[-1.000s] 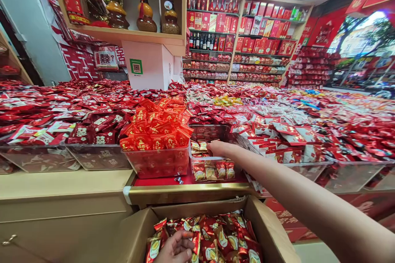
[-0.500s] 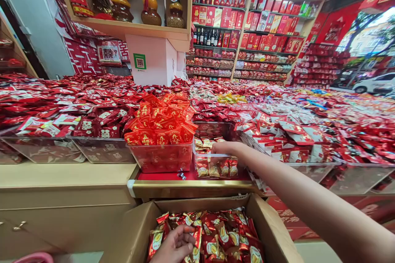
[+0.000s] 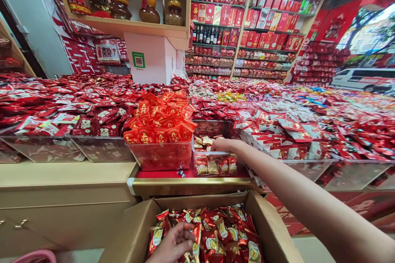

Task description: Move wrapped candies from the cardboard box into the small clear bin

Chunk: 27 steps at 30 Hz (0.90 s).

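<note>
My left hand (image 3: 176,241) rests over the cardboard box (image 3: 279,226), fingers loosely bent, thumb apart, and nothing plainly gripped. Its fingertips lie against small red-and-gold snack packets (image 3: 222,232) that fill the box. From the right, my other arm stretches across to a clear plastic bin (image 3: 226,156), with my right hand (image 3: 222,145) bent down over its front rim. The right fingers are hidden inside, so what they hold does not show. Gold-and-red packets (image 3: 212,167) of a similar kind show through the bin's front wall.
A clear bin heaped with bright red packets (image 3: 162,125) adjoins on the left. Other bins (image 3: 100,150) line the counter's front edge. A gold-trimmed ledge (image 3: 191,187) runs between counter and box. A pink rim (image 3: 37,257) shows at lower left.
Both hands hold nearly the same places, the right still dipping into the bin. The view has shifted very slightly, and a white van outside shows more fully.
</note>
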### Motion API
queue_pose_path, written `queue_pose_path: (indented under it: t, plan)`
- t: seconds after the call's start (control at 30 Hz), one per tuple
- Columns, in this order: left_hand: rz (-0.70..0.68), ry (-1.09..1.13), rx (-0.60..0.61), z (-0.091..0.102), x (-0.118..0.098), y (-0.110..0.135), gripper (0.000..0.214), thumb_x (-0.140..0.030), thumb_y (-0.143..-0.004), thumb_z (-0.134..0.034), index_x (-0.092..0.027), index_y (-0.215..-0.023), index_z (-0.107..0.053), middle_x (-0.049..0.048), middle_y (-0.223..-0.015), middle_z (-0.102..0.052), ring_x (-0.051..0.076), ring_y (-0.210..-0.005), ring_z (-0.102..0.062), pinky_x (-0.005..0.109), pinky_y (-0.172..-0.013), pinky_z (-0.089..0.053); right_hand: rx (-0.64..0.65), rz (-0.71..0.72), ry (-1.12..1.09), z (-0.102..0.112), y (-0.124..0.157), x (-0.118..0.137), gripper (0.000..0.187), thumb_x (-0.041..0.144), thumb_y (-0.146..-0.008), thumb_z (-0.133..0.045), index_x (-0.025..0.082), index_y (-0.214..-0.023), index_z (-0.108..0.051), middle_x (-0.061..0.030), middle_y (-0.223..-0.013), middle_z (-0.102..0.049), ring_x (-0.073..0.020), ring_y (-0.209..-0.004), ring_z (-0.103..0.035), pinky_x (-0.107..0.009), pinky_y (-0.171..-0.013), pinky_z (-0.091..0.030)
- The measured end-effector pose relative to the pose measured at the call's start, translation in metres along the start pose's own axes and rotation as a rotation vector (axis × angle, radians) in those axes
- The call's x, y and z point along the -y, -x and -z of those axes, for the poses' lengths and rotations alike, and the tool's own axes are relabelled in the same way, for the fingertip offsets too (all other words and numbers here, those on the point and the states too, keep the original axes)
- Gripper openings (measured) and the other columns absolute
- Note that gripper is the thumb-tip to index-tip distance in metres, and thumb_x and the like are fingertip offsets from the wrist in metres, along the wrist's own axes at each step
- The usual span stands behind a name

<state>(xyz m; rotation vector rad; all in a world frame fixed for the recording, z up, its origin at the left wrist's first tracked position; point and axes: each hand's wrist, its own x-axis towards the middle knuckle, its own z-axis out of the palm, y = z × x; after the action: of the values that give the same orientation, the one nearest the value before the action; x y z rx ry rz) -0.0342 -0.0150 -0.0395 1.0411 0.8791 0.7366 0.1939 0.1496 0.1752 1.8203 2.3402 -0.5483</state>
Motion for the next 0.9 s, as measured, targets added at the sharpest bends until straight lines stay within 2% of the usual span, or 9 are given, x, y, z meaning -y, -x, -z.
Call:
queue_pose_path:
  t: [0.1,0.23,0.4,0.47,0.63,0.9]
  plan:
    - [0.016,-0.012,0.01,0.001,-0.0012,-0.0007,0.031,-0.022,-0.058,-0.071,-0.019,-0.087,-0.06,0.0014,-0.074,-0.066,0.015,-0.068,-0.056,0.029,-0.066,-0.04,0.175,0.046,0.002,-0.0006,-0.0022,-0.0011,0.017,0.027,-0.06,-0.062,0.016,-0.07,-0.069,-0.0022,-0.061,-0.063,-0.012,-0.051,-0.053,-0.019,-0.048,-0.04]
    - [0.027,-0.024,0.025,0.0018,-0.0029,-0.0007,0.031,-0.022,-0.061,-0.069,-0.019,-0.089,-0.059,0.0015,-0.075,-0.066,0.015,-0.068,-0.057,0.029,-0.065,-0.039,0.26,0.067,0.039,0.0002,-0.0028,-0.0006,0.027,0.028,-0.062,-0.059,0.013,-0.082,-0.069,-0.0046,-0.067,-0.065,-0.0131,-0.053,-0.054,-0.02,-0.048,-0.04]
    - [0.031,-0.026,0.029,0.0017,-0.0021,-0.0001,0.03,-0.021,-0.06,-0.07,-0.019,-0.088,-0.058,0.0003,-0.074,-0.066,0.015,-0.066,-0.057,0.029,-0.065,-0.039,0.144,0.137,0.104,0.0018,-0.0039,-0.0017,0.033,0.031,-0.066,-0.056,0.017,-0.094,-0.066,-0.0049,-0.083,-0.066,-0.0152,-0.069,-0.056,-0.019,-0.054,-0.039]
    - [0.032,-0.023,0.029,0.0018,-0.0008,-0.0004,0.03,-0.02,-0.06,-0.069,-0.019,-0.088,-0.058,0.0002,-0.074,-0.066,0.015,-0.067,-0.057,0.03,-0.066,-0.04,0.121,0.152,0.125,0.0015,-0.0053,-0.0026,0.032,0.029,-0.066,-0.056,0.019,-0.095,-0.066,-0.004,-0.082,-0.066,-0.0147,-0.07,-0.056,-0.019,-0.056,-0.038]
    - [0.032,-0.025,0.03,0.0017,0.0004,-0.0016,0.031,-0.02,-0.059,-0.069,-0.019,-0.088,-0.059,0.0001,-0.073,-0.065,0.015,-0.068,-0.056,0.03,-0.067,-0.04,0.158,0.156,0.159,0.0003,-0.009,-0.0033,0.03,0.026,-0.065,-0.058,0.017,-0.092,-0.067,-0.0031,-0.073,-0.066,-0.0129,-0.059,-0.055,-0.019,-0.051,-0.038]
    - [0.049,-0.02,0.041,0.0027,0.001,-0.0029,0.03,-0.021,-0.059,-0.069,-0.019,-0.088,-0.059,0.0006,-0.075,-0.065,0.015,-0.068,-0.056,0.03,-0.068,-0.039,0.213,0.171,0.133,-0.001,-0.0088,-0.0034,0.033,0.021,-0.064,-0.056,0.019,-0.096,-0.064,-0.0027,-0.078,-0.066,-0.0144,-0.062,-0.056,-0.022,-0.054,-0.04]
